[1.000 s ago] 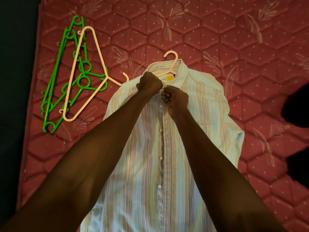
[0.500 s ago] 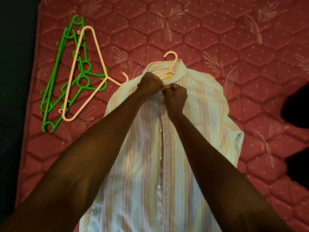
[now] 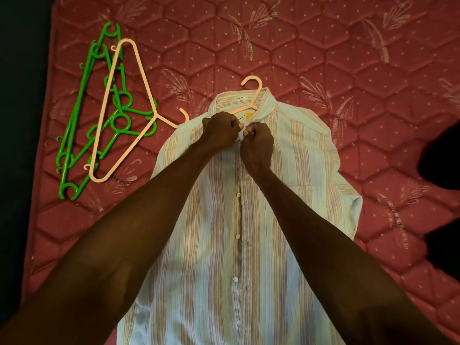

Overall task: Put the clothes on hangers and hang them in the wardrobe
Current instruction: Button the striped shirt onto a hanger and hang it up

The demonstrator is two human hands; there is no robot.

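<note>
The shirt [image 3: 249, 220], long axis running near to far, is pinched at its far collar by the left hand [image 3: 220, 131] and right hand [image 3: 257, 143], touching.

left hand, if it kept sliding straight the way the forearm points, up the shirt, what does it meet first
Probably the peach hanger inside the collar of the striped shirt: the left hand grips the placket just below it. Depth is unclear.

Both arms extend forward. Left hand [image 3: 219, 129] and right hand [image 3: 258, 143] meet just below the shirt [image 3: 286, 195] collar, fingers [image 3: 245, 131] curled, pinching the placket.
</note>
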